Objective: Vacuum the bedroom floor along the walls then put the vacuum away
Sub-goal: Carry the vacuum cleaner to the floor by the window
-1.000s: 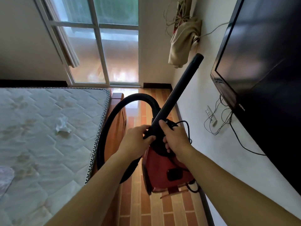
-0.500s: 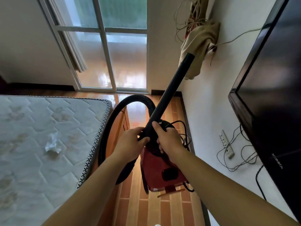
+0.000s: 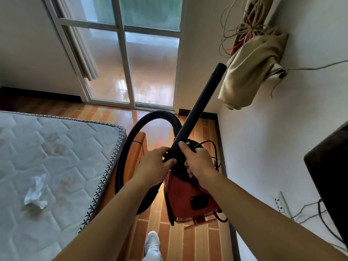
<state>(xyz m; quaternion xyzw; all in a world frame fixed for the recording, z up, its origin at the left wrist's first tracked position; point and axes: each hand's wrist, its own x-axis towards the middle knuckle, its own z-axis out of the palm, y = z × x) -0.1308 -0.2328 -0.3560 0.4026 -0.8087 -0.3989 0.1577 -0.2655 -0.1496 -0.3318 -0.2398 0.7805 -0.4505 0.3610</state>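
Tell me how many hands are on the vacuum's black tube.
2. The left hand grips the lower end of the black tube from the left; the right hand holds it from the right, above the red vacuum.

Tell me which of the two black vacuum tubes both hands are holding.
The straight rigid wand; left hand and right hand grip its lower end. The ribbed hose only loops beside the mattress.

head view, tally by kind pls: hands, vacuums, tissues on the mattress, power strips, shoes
hands: 2 (left hand, right hand, both gripping the wand)
vacuum: 1
crumpled tissue on the mattress: 1
power strip: 1
shoe: 1
total: 6
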